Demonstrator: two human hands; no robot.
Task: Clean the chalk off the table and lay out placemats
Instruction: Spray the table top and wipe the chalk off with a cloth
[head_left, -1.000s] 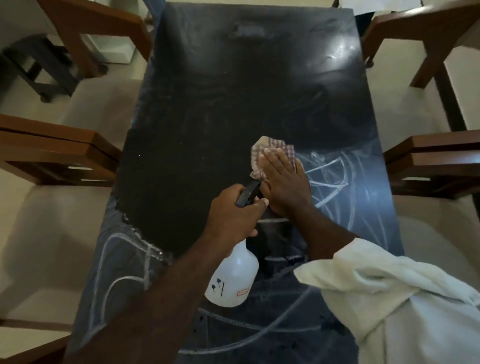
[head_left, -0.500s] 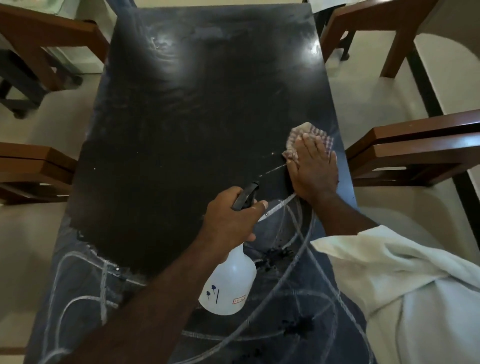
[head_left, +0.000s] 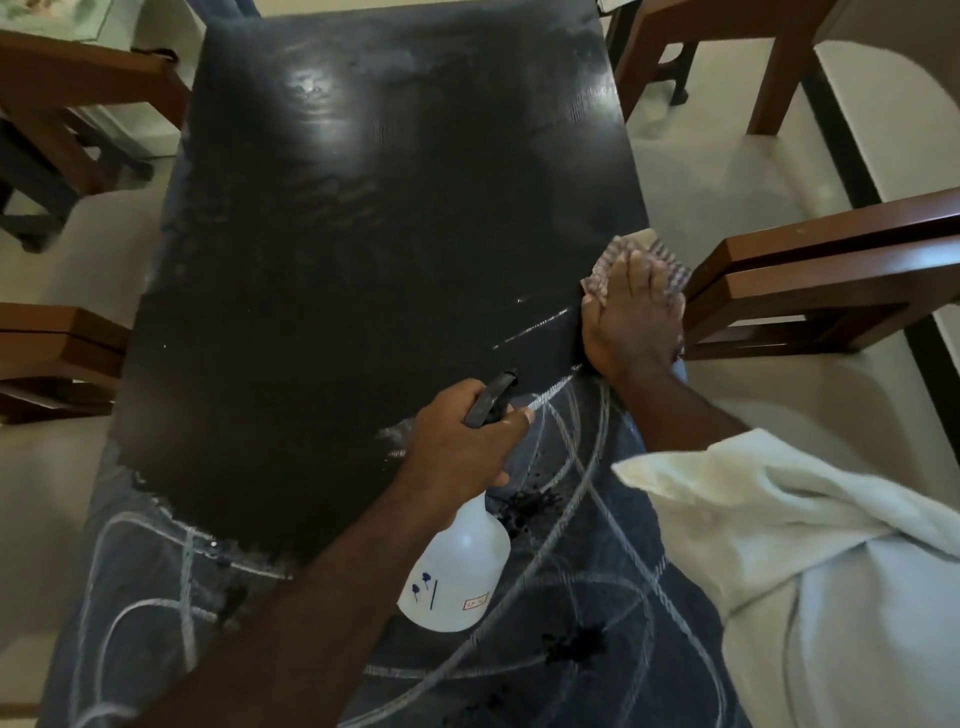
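Where the right hand presses, cloth lies mostly hidden.

My right hand lies flat over the checked cloth, so only its far corners show. My left hand covers the neck of the spray bottle, and its small label is too tiny to read. My left forearm hides part of the chalk lines. The table runs off the bottom edge at its near end.
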